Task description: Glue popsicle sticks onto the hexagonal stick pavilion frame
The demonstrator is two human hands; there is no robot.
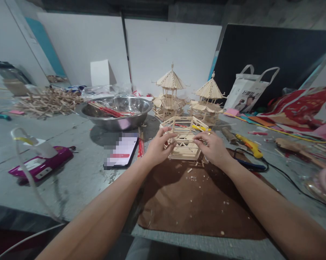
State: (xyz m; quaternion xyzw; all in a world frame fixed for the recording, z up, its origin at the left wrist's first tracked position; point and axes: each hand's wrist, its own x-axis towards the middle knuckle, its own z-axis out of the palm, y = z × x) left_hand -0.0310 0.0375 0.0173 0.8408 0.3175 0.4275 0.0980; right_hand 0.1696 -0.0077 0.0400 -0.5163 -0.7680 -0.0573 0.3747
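Observation:
A small pavilion frame (186,156) of pale wooden sticks, with open sides and a many-sided outline, stands at the far edge of a brown mat (195,202). My left hand (161,146) is closed at its left side, thumb and fingers pinching near a horizontal stick across the front. On the opposite side my right hand (210,147), wearing a ring, pinches the right end of that front stick. The fingertips cover the exact contact points. Two finished-looking stick pavilions with pointed roofs, a taller one (170,103) and a shorter one (208,104), stand just behind.
A metal basin (111,121) and a phone (122,150) lie to the left, with a purple power strip (42,166) farther out. Right of the mat are a yellow-handled tool (249,145) with a black cord and a white bag (245,90). Wood scraps (51,103) are piled back left.

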